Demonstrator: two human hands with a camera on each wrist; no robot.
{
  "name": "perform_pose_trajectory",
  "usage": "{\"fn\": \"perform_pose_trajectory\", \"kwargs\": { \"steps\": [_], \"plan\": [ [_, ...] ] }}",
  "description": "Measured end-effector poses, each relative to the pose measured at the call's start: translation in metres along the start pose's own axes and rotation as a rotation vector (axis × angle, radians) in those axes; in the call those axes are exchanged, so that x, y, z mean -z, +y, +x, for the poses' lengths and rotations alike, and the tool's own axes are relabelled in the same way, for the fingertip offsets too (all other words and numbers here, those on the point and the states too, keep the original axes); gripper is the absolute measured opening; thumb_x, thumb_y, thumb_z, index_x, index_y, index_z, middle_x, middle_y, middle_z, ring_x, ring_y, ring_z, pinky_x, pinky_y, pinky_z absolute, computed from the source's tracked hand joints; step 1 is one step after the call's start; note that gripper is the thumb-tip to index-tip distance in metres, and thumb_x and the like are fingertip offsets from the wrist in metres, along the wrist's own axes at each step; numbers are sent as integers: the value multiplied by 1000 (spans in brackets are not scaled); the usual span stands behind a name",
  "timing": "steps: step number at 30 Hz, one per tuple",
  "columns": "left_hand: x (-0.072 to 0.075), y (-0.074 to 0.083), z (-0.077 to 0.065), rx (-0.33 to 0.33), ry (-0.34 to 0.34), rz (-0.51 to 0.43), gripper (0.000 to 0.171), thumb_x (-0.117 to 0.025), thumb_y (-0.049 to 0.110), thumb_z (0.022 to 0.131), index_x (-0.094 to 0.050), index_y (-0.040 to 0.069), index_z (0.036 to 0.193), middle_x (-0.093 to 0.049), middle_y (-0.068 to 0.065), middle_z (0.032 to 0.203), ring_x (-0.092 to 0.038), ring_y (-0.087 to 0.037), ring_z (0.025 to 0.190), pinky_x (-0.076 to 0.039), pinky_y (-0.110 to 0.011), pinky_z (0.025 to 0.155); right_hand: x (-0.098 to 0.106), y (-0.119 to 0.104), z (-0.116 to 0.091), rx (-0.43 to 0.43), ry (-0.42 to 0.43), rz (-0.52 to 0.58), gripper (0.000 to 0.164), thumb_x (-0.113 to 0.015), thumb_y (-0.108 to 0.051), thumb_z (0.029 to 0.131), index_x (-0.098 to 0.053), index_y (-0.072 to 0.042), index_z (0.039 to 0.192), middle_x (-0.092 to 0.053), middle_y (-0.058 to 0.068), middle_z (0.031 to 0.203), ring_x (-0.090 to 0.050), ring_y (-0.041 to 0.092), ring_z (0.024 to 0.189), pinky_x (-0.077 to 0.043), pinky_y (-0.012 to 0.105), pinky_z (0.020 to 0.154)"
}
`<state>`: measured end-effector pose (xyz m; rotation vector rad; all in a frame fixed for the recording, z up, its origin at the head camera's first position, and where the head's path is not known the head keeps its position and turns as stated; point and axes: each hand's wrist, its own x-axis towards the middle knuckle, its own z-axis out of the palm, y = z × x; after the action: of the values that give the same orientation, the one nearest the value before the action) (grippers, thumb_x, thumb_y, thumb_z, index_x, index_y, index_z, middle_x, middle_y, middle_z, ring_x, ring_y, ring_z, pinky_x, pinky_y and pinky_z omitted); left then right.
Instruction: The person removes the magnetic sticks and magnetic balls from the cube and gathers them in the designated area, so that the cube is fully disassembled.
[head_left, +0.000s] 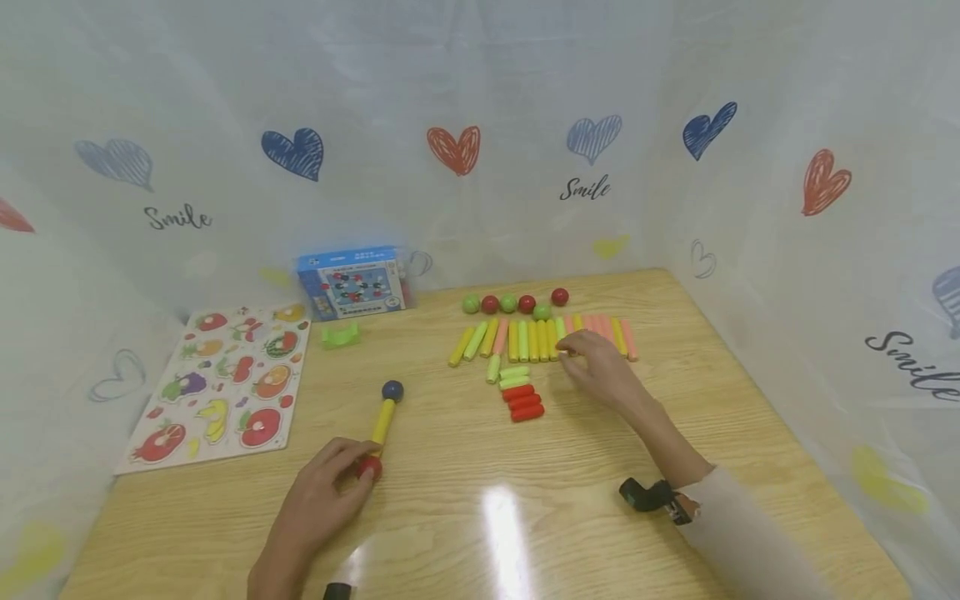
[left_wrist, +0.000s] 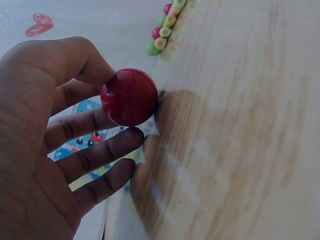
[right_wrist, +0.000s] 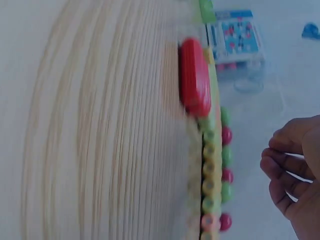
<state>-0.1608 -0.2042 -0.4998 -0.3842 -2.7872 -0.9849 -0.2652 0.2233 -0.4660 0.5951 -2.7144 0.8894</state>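
Observation:
My left hand (head_left: 321, 492) pinches a red ball (left_wrist: 129, 97) between thumb and fingers. That ball sits at the near end of a yellow stick (head_left: 383, 422), whose far end carries a dark blue ball (head_left: 392, 390). Over the row of sticks, my right hand (head_left: 600, 371) hovers with fingers loosely bent and nothing visible between them in the right wrist view. Beneath and beside it lie yellow sticks (head_left: 533, 341), pink sticks (head_left: 597, 325) and light green sticks (head_left: 523, 341). Several short red pieces (head_left: 527, 412) lie nearer, below short green pieces (head_left: 514, 372).
Red and green balls (head_left: 527, 304) line up behind the sticks. A blue picture box (head_left: 352, 283) stands at the back left, with a green piece (head_left: 341, 335) before it. A fruit picture board (head_left: 225, 375) lies at left. Printed curtains (head_left: 510, 208) enclose the table.

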Motion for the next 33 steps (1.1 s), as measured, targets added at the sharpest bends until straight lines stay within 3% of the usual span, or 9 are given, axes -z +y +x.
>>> {"fn": "perform_pose_trajectory", "kwargs": {
  "steps": [3,6,14,18,21,23,27,29,33],
  "plan": [
    [0,-1,0,7,-11,3,30,-77,11,84,-75,26,110,-61,17,102,-59,-3,91,-53,-34,81,-24,-33,9,143,-76,30,20,-66,-6,95,-69,0,113,-67,9,112,-63,25,103,-53,42,90],
    [0,-2,1,9,-16,-5,30,-76,11,84,-75,27,110,-61,18,103,-58,-3,92,-53,-35,82,-47,-61,19,208,-170,29,23,-66,-11,96,-68,-1,117,-66,9,117,-63,24,106,-53,39,91],
    [1,-1,0,-6,-31,-13,28,-75,10,84,-77,27,106,-59,20,102,-56,-5,91,-51,-33,79,-104,-113,45,155,-434,44,47,-61,-22,101,-51,-9,144,-53,8,140,-57,19,120,-48,31,100],
    [2,-1,-2,-27,-25,-14,27,-74,9,85,-78,27,105,-59,21,103,-56,-3,91,-51,-32,78,-120,-127,56,232,-500,38,47,-62,-24,101,-53,-14,145,-54,5,135,-55,14,118,-45,25,100],
    [1,0,-2,-63,2,-13,26,-75,8,84,-78,26,102,-60,21,103,-56,-3,89,-52,-30,76,-127,-130,58,297,-499,13,33,-65,-19,98,-66,-15,131,-58,1,114,-55,9,97,-46,18,86],
    [1,0,-1,-95,28,1,25,-77,7,83,-78,25,100,-61,19,102,-56,-3,88,-52,-30,76,-131,-131,58,322,-481,-31,19,-67,-17,96,-73,-16,114,-54,-2,98,-51,6,82,-43,15,71],
    [3,0,-1,-111,50,27,26,-79,5,80,-78,24,97,-61,18,100,-55,-4,88,-52,-32,76,-135,-132,53,296,-426,-110,8,-64,-20,95,-71,-17,92,-44,-4,83,-41,6,66,-35,16,55],
    [3,0,-1,-97,35,30,26,-79,6,81,-78,25,98,-61,18,101,-55,-4,89,-52,-32,76,-134,-131,51,250,-393,-123,11,-63,-24,97,-71,-17,93,-44,-4,84,-41,7,65,-35,16,53],
    [3,0,-1,-75,11,35,25,-78,8,83,-78,26,100,-60,20,102,-56,-4,89,-53,-33,78,-119,-120,48,152,-325,-42,21,-64,-26,99,-73,-15,115,-53,-3,96,-51,8,74,-44,16,61]
  ]
}}
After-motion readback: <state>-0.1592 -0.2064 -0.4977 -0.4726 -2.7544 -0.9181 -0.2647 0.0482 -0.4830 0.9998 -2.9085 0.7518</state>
